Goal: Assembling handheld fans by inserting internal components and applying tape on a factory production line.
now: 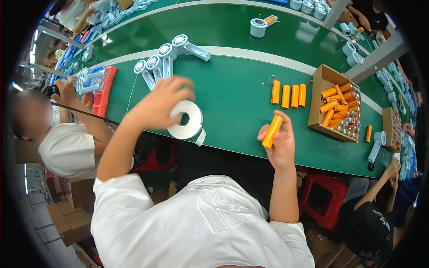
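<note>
My right hand (282, 149) grips an orange cylindrical battery (272, 131) between thumb and fingers, tilted, above the near edge of the green table (232, 102). Over on the left, my left hand (163, 100) is open, its fingers spread beside and partly over a roll of white tape (193, 119). The tape's loose end hangs at the table's near edge. Beyond that hand stand several light-blue handheld fan housings (166, 51). A row of several orange batteries (286, 96) lies past my right hand, one with thin wires at its top.
A cardboard box (316, 105) of orange batteries sits right of the row. Farther right are another battery (368, 133) and a light-blue fan housing (378, 142). A red bin (103, 94) is at left. A fan housing (258, 27) rests on the far green strip. Co-workers sit both sides.
</note>
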Demonstrator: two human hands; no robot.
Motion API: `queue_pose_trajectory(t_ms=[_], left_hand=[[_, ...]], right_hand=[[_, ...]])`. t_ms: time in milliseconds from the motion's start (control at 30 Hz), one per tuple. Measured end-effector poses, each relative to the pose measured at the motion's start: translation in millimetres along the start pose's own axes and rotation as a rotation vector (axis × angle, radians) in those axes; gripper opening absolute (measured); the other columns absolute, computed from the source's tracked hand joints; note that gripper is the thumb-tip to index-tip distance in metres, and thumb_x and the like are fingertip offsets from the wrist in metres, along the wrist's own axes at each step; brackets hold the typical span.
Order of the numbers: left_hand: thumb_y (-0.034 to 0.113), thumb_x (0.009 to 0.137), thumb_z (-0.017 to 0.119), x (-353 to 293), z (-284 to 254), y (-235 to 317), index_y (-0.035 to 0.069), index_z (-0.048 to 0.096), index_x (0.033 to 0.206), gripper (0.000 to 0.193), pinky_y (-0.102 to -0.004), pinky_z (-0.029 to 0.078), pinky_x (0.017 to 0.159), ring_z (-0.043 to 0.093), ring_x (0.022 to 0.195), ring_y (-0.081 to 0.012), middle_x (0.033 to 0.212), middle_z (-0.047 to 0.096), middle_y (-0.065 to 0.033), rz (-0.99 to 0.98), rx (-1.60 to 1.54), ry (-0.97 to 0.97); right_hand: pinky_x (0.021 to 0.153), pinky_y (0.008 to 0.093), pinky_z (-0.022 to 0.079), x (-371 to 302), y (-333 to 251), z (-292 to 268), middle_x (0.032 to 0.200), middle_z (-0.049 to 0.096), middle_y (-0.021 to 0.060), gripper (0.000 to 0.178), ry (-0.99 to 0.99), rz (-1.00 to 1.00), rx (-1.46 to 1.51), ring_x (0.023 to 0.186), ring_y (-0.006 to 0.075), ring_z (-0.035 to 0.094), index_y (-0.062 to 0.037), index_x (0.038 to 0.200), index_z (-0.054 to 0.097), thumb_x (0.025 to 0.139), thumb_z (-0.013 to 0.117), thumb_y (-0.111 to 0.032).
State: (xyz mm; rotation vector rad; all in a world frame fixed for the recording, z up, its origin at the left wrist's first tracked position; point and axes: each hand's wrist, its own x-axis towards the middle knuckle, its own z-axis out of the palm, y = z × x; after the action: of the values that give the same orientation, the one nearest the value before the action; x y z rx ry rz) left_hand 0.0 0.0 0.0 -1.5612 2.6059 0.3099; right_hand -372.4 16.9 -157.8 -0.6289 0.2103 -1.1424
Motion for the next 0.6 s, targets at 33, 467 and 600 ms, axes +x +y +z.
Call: queue_pose_trajectory(t_ms=[33, 467, 600], left_hand=[[0.009, 0.076, 0.081, -17.7, 0.6, 8.4, 0.016, 0.065, 0.127, 0.054, -0.0523, 0.039, 0.123, 0.046, 0.142, -0.0358, 0.155, 0.051, -0.0119, -0.008, -0.029, -0.046], [0.013, 0.067, 0.088, -62.6, 43.4, 3.5, 0.01, 0.069, 0.11, 0.047, -0.0502, 0.043, 0.121, 0.042, 0.147, -0.0433, 0.16, 0.049, -0.014, 0.11, -0.092, 0.171], [0.017, 0.066, 0.089, -58.3, 35.0, 13.3, 0.009, 0.069, 0.109, 0.048, -0.0521, 0.041, 0.121, 0.039, 0.149, -0.0445, 0.163, 0.045, -0.0157, 0.184, -0.218, 0.316]], right_hand=[[0.076, 0.021, 0.059, 0.9, 0.5, 10.4, 0.112, 0.074, 0.0303, 0.067, 0.05, 0.012, -0.078, 0.087, 0.0274, 0.077, -0.0108, 0.163, 0.04, 0.104, 0.072, -0.009], [0.084, 0.0282, 0.061, 38.5, 28.5, 95.6, 0.106, 0.077, 0.0212, 0.054, 0.079, 0.309, -0.599, 0.093, 0.0232, 0.078, -0.003, 0.149, 0.058, 0.097, 0.069, 0.007], [0.086, 0.0269, 0.06, 49.5, 29.8, 105.3, 0.099, 0.077, 0.0183, 0.057, 0.022, 0.371, -0.487, 0.095, 0.0231, 0.079, -0.0028, 0.151, 0.057, 0.097, 0.07, 0.007]])
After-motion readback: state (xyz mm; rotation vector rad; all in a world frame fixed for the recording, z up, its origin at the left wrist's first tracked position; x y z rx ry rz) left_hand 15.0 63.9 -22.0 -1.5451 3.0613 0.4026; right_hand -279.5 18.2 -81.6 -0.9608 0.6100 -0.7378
